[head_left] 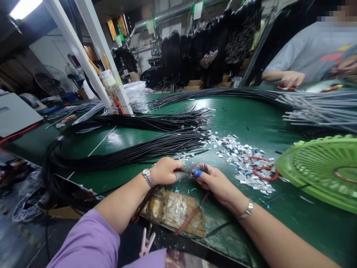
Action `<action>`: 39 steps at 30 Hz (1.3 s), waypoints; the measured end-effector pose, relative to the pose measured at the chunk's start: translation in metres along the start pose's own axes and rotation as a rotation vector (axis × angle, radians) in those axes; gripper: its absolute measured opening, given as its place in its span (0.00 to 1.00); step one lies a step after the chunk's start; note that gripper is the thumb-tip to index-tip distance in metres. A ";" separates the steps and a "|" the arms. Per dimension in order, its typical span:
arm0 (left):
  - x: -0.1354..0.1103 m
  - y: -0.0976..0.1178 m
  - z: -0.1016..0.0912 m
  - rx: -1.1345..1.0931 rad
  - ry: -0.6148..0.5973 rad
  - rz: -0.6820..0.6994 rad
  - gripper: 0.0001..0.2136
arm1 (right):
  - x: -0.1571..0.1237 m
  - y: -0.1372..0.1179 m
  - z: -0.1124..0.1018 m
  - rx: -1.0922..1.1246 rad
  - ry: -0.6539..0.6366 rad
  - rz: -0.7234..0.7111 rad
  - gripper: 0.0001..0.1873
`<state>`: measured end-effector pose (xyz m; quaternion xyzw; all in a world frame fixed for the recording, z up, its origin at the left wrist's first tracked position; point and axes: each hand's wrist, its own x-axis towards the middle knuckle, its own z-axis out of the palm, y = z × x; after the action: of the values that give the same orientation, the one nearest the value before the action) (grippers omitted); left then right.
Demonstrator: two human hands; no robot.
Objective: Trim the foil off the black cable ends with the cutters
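My left hand (167, 171), with a watch on the wrist, is closed in a pinch over the front of the green table. Its fingertips meet those of my right hand (208, 178), also pinched, with blue tape round one finger. Between them is the end of a thin black cable, mostly hidden by the fingers; fine wire tips show at the meeting point. Just behind lies a big looped bundle of black cables (134, 150), its stripped ends pointing right. Under my wrists, a taped cardboard piece (178, 208) sits at the table edge, with a reddish-brown strip (192, 216) across it.
Silver foil scraps (242, 160) are heaped right of my hands, beside red-handled scissors (264, 173) and a green fan (320, 171). Grey cables (320, 108) lie at the back right, near a co-worker (306, 56). White posts (103, 56) rise at the left.
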<state>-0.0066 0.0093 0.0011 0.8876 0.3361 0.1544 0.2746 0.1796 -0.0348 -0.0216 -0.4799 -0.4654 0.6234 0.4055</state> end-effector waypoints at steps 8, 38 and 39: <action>0.000 -0.003 -0.001 -0.049 0.017 -0.019 0.10 | -0.001 -0.002 0.001 -0.068 0.031 -0.091 0.20; 0.001 -0.003 -0.002 -0.182 -0.060 -0.028 0.10 | 0.003 0.002 -0.001 0.005 -0.048 0.077 0.28; 0.001 -0.004 -0.001 -0.173 -0.063 -0.013 0.11 | 0.003 0.002 -0.001 0.015 -0.049 0.083 0.28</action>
<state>-0.0080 0.0129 0.0001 0.8628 0.3185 0.1531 0.3615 0.1796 -0.0323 -0.0242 -0.4805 -0.4503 0.6545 0.3713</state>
